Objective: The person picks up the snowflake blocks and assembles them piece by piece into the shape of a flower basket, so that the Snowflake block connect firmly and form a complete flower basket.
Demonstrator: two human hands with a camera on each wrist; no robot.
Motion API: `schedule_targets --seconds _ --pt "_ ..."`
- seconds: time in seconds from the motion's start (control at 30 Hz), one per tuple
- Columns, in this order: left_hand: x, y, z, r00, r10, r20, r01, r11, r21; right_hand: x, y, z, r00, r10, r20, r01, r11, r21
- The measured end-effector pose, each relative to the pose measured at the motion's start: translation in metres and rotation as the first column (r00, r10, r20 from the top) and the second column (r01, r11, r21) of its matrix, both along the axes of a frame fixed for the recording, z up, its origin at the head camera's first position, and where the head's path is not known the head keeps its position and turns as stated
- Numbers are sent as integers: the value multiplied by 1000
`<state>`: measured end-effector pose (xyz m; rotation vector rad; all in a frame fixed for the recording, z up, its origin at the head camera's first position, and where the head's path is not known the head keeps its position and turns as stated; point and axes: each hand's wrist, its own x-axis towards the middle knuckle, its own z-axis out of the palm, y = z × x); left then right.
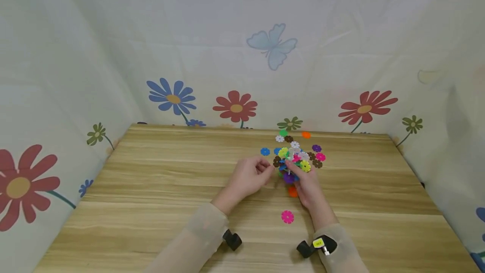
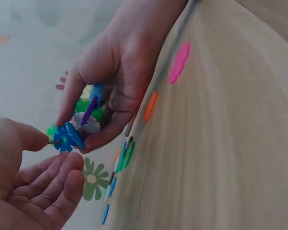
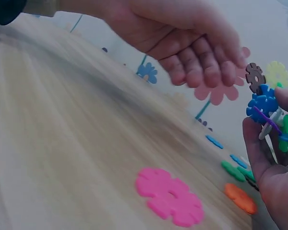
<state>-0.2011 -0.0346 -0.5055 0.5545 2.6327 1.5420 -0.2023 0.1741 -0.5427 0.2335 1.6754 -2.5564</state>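
My right hand (image 1: pixel 310 186) grips a cluster of interlocked plastic snowflake discs (image 1: pixel 289 177) in many colours. In the left wrist view, a blue disc (image 2: pixel 62 139) juts from the cluster by the right fingertips. My left hand (image 1: pixel 246 176) is just left of the cluster, with its fingers loosely bent and nothing visibly held. A brown disc (image 3: pixel 255 77) stands out from the cluster, close to the left fingertips in the right wrist view; whether they touch cannot be made out. The right palm hides part of the cluster.
Loose discs lie on the wooden table (image 1: pixel 151 188) behind and around the cluster, among them a blue one (image 1: pixel 265 151), a purple one (image 1: pixel 316 148) and an orange one (image 1: pixel 306 135). Nearer are an orange disc (image 1: pixel 293 191) and a pink disc (image 1: pixel 287 217). A flowered curtain (image 1: pixel 212 45) stands behind.
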Motion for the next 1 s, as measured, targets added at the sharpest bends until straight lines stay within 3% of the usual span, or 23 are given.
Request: schedule_targets --seconds 0.17,0.27,0.37,0.43,0.57,0.63,0.7,0.8,1.0 --pt "2 9 -9 998 -59 23 61 993 -98 -2 16 2 998 -65 22 65 997 -37" --pt "4 14 -13 989 -136 56 141 983 -115 -4 22 2 996 -88 28 89 995 -47" --pt "5 14 -15 969 -238 71 247 958 -147 -6 26 1 995 -91 42 93 995 -48" --pt "6 13 -16 943 -325 77 334 926 -177 -7 28 1 995 -86 42 88 995 -48" --pt "8 13 -20 863 -495 98 504 839 -207 -7 30 2 997 -73 34 75 995 -67" --pt "8 14 -23 829 -552 90 557 801 -220 -7 31 3 997 -70 30 72 994 -80" --pt "8 14 -26 807 -587 71 585 776 -236 -7 32 4 997 -68 28 70 994 -88" --pt "8 14 -28 795 -605 50 593 756 -277 -7 35 4 998 -56 28 59 994 -88" --pt "10 16 -29 808 -588 37 558 744 -368 -6 35 1 1000 -20 18 22 996 -87"
